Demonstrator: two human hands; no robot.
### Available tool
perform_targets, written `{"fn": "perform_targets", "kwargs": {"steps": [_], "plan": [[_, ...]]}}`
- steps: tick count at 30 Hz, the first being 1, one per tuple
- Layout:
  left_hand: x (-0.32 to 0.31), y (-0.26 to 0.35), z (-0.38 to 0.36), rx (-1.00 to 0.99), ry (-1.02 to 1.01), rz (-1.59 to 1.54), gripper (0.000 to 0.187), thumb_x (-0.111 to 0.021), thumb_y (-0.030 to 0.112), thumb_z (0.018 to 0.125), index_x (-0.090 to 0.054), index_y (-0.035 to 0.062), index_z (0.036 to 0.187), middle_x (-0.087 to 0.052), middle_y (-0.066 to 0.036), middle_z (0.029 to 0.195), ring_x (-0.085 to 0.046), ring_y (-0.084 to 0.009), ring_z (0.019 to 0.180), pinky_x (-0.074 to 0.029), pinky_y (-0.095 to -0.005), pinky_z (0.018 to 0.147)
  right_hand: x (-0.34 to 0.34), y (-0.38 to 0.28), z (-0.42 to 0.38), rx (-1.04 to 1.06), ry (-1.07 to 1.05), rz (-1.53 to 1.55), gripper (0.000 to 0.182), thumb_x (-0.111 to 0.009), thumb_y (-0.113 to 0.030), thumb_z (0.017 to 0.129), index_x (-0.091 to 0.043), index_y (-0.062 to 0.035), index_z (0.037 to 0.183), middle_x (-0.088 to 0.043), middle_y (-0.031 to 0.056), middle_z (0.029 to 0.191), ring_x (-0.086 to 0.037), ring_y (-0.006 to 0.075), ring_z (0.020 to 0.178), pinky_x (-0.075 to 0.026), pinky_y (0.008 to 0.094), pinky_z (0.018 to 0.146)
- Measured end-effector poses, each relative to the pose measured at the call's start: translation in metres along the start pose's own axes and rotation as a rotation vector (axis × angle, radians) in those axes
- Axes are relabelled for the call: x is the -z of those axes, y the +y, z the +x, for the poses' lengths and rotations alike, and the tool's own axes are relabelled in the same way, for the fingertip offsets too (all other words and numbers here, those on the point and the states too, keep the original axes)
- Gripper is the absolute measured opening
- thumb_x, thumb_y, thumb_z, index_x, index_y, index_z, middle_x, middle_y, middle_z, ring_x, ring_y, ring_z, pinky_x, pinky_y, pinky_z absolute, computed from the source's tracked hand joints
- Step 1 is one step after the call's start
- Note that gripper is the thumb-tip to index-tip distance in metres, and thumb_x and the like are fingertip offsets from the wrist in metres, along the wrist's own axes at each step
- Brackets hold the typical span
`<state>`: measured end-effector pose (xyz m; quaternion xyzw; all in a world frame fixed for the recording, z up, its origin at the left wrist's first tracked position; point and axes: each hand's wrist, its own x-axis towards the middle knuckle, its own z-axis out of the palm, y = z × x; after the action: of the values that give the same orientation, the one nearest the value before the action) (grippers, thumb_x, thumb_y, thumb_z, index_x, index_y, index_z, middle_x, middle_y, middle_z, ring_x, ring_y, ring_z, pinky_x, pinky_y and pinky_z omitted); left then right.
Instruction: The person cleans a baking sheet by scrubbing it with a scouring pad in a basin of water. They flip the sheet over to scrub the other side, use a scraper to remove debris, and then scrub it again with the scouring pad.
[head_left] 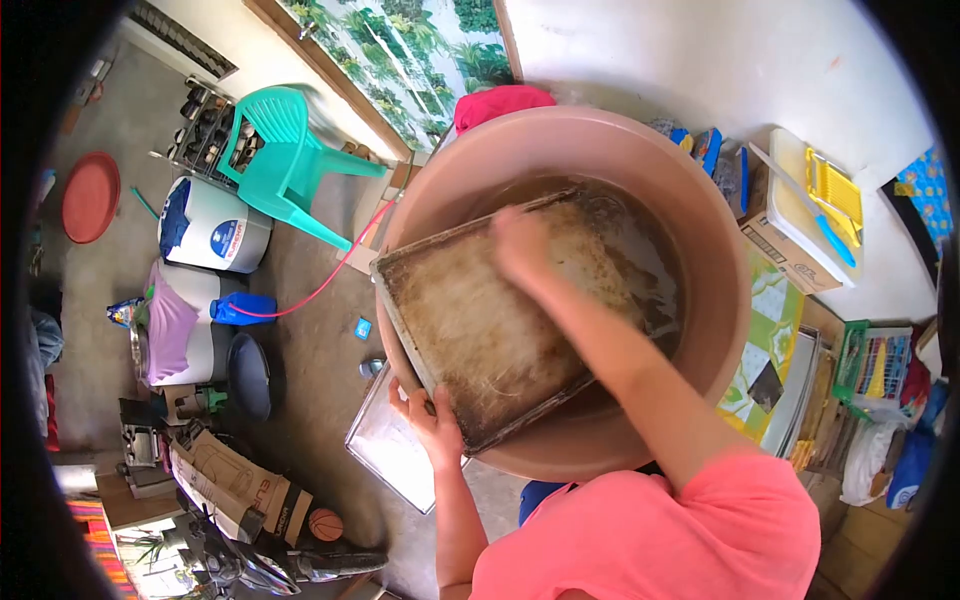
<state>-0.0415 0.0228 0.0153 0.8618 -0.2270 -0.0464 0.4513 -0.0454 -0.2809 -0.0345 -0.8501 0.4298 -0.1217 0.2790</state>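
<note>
A large rectangular metal baking tray (480, 330), stained brown and scratched, leans inside a round brown plastic tub (715, 300). Its far end dips toward murky water (655, 270), and its near left corner sticks out over the rim. My left hand (430, 422) is closed around that near corner, with the thumb on the upper side. Pressed to the tray's surface near its upper edge is my right hand (522, 248), slightly blurred, with the fingers curled in. Whatever may be under those fingers is hidden.
Below the tub on the left, a second shiny tray (395, 440) lies on the floor. A green plastic chair (280, 155) and a pink hose (335, 275) are to the left. At right, a blue-handled knife (835, 240) lies on a white board atop a cardboard box (780, 250).
</note>
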Motion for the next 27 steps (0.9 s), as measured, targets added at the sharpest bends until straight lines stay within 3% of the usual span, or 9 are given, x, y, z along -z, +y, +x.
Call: {"fn": "perform_targets", "kwargs": {"steps": [1, 2, 5, 7, 12, 14, 17, 24, 27], "plan": [[0.000, -0.003, 0.001, -0.030, 0.015, 0.006, 0.019, -0.064, 0.014, 0.086, -0.050, 0.0019, 0.080, -0.032, -0.020, 0.139, -0.049, -0.0268, 0.093, -0.041, -0.0361, 0.077, -0.007, -0.040, -0.013, 0.043, -0.168, 0.062, 0.023, -0.048, -0.010, 0.083, -0.057, -0.0039, 0.103, -0.059, 0.0221, 0.108, -0.056, 0.0379, 0.103, -0.041, 0.0563, 0.081], [-0.001, -0.005, 0.000, -0.059, 0.025, 0.016, 0.019, -0.064, 0.014, 0.087, -0.050, 0.0018, 0.080, -0.032, -0.020, 0.139, -0.049, -0.0273, 0.094, -0.041, -0.0366, 0.077, -0.032, -0.064, -0.040, 0.305, 0.091, 0.158, 0.018, -0.049, -0.008, 0.081, -0.058, -0.0072, 0.097, -0.060, 0.0212, 0.108, -0.056, 0.0385, 0.106, -0.041, 0.0551, 0.082], [0.004, 0.016, -0.003, -0.013, 0.018, 0.037, 0.024, -0.062, 0.018, 0.088, -0.049, 0.0016, 0.076, -0.034, -0.020, 0.139, -0.049, -0.0281, 0.102, -0.040, -0.0373, 0.084, -0.036, -0.059, -0.028, 0.304, 0.378, 0.236, 0.009, -0.054, -0.006, 0.076, -0.060, -0.0096, 0.083, -0.062, 0.0172, 0.092, -0.058, 0.0366, 0.092, -0.044, 0.0496, 0.075], [0.002, 0.018, -0.003, 0.007, 0.022, 0.030, 0.026, -0.062, 0.019, 0.088, -0.049, 0.0014, 0.074, -0.035, -0.019, 0.139, -0.049, -0.0277, 0.104, -0.039, -0.0368, 0.086, -0.002, -0.012, 0.000, 0.068, 0.174, 0.141, 0.009, -0.055, -0.008, 0.076, -0.060, -0.0130, 0.082, -0.064, 0.0120, 0.091, -0.059, 0.0347, 0.091, -0.044, 0.0481, 0.076], [0.003, 0.017, -0.003, 0.065, 0.012, 0.022, 0.025, -0.062, 0.019, 0.088, -0.050, 0.0011, 0.074, -0.035, -0.019, 0.139, -0.049, -0.0266, 0.101, -0.040, -0.0358, 0.082, 0.011, 0.132, 0.045, -0.191, 0.271, -0.005, 0.009, -0.058, -0.014, 0.080, -0.061, -0.0145, 0.088, -0.063, 0.0083, 0.098, -0.059, 0.0321, 0.095, -0.046, 0.0491, 0.078], [0.004, 0.013, -0.003, 0.041, -0.014, 0.029, 0.020, -0.061, 0.017, 0.088, -0.056, -0.0020, 0.088, -0.032, -0.019, 0.143, -0.046, -0.0304, 0.115, -0.038, -0.0380, 0.093, 0.006, 0.148, 0.052, -0.290, 0.360, -0.053, 0.009, -0.057, -0.014, 0.081, -0.061, -0.0127, 0.089, -0.063, 0.0098, 0.099, -0.059, 0.0327, 0.093, -0.046, 0.0490, 0.078], [0.003, 0.012, -0.001, -0.020, -0.039, -0.009, 0.030, -0.058, 0.014, 0.088, -0.055, -0.0064, 0.110, -0.025, -0.020, 0.148, -0.028, -0.0344, 0.137, -0.027, -0.0399, 0.108, -0.004, 0.111, 0.052, -0.294, 0.376, 0.008, 0.010, -0.055, -0.013, 0.083, -0.062, -0.0098, 0.089, -0.063, 0.0132, 0.098, -0.059, 0.0343, 0.090, -0.046, 0.0494, 0.078], [0.005, 0.004, 0.003, -0.086, -0.052, -0.012, 0.033, -0.059, 0.009, 0.087, -0.053, -0.0112, 0.113, -0.022, -0.024, 0.149, -0.030, -0.0383, 0.135, -0.031, -0.0414, 0.107, -0.042, -0.104, -0.035, 0.520, 0.478, 0.354, 0.012, -0.056, -0.003, 0.079, -0.064, -0.0104, 0.085, -0.062, 0.0141, 0.089, -0.059, 0.0350, 0.083, -0.048, 0.0464, 0.073], [0.004, 0.005, 0.004, -0.083, -0.032, 0.008, 0.030, -0.059, 0.008, 0.087, -0.053, -0.0122, 0.108, -0.024, -0.026, 0.147, -0.032, -0.0421, 0.133, -0.033, -0.0425, 0.104, -0.039, -0.129, -0.015, 0.539, 0.314, 0.336, 0.007, -0.056, -0.002, 0.077, -0.059, -0.0083, 0.077, -0.059, 0.0132, 0.082, -0.057, 0.0345, 0.078, -0.047, 0.0466, 0.067]]}}
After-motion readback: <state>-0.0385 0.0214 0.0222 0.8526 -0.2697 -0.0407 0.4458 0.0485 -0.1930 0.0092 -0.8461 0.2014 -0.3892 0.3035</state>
